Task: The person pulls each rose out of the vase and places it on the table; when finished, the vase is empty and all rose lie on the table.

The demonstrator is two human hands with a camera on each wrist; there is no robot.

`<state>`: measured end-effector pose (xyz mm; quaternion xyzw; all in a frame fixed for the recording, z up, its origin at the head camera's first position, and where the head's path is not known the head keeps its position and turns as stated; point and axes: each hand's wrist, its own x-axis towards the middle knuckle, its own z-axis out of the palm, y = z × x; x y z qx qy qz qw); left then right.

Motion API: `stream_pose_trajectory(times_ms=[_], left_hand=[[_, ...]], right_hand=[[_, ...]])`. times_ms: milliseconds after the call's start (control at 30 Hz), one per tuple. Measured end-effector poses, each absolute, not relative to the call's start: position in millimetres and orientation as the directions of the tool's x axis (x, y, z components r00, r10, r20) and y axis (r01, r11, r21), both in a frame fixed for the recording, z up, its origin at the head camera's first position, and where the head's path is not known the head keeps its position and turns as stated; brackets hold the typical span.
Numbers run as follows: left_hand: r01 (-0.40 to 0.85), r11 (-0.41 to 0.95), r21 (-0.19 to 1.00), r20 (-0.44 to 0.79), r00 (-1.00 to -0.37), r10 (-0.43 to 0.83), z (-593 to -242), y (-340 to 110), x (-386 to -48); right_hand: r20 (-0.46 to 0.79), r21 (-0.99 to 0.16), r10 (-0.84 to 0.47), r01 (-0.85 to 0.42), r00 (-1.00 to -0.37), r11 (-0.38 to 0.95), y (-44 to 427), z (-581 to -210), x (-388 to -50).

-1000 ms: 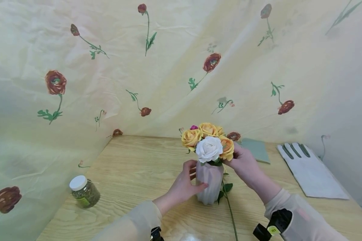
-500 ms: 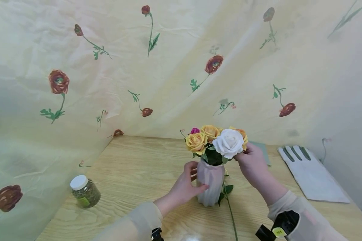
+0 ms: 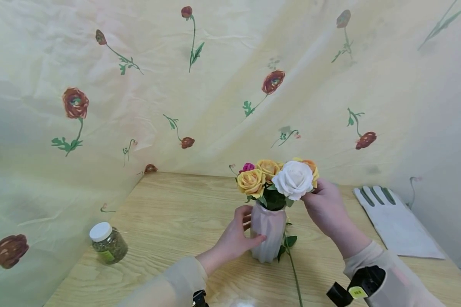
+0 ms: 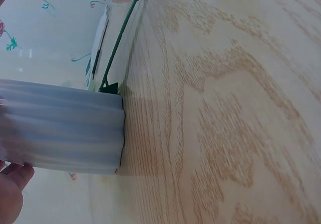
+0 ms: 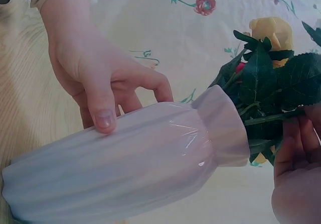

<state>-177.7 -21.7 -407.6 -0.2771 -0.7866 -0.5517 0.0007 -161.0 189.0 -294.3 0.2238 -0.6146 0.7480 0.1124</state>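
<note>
A pale, ribbed vase [image 3: 269,230] stands upright on the table, holding several yellow and orange roses [image 3: 250,182], a small magenta bloom [image 3: 247,167] and a white rose [image 3: 293,180]. My left hand [image 3: 234,241] grips the vase's left side, thumb across its front. Beside the vase's mouth, my right hand [image 3: 328,209] pinches a stem just below the white rose. In the right wrist view that stem [image 5: 273,117] runs into the vase's neck [image 5: 223,128] among dark green leaves. Another stem [image 3: 293,268] with leaves lies on the table right of the vase; its upper end is mostly hidden.
A clear jar [image 3: 110,245] with a white lid and dried greenish contents stands at the left. White work gloves [image 3: 401,228] with grey-green stripes lie flat at the right. Behind the wooden table [image 3: 176,213] hangs a floral-print sheet [image 3: 215,85].
My right hand has moved right, carrying the white rose from the bouquet's front to its right side. Dark leaves now show at the vase's mouth. My left hand keeps its place on the vase.
</note>
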Motion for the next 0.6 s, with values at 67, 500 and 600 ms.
stream_pose_trajectory(times_ms=[67, 500, 600], left_hand=[[0.442, 0.238, 0.865, 0.312, -0.844, 0.436, -407.2, -21.7, -177.4], [0.425, 0.231, 0.875, 0.297, -0.849, 0.438, -405.8, -21.0, -175.6], [0.422, 0.233, 0.876, 0.293, -0.85, 0.439, -405.1, -20.9, -175.5]], right_hand=[[0.451, -0.888, -0.144, -0.426, -0.881, -0.172, 188.5, -292.3, -160.8], [0.402, -0.907, -0.12, -0.377, -0.908, -0.185, 183.9, -287.4, -163.9], [0.454, -0.864, -0.117, -0.405, -0.883, -0.298, 183.8, -286.7, -164.1]])
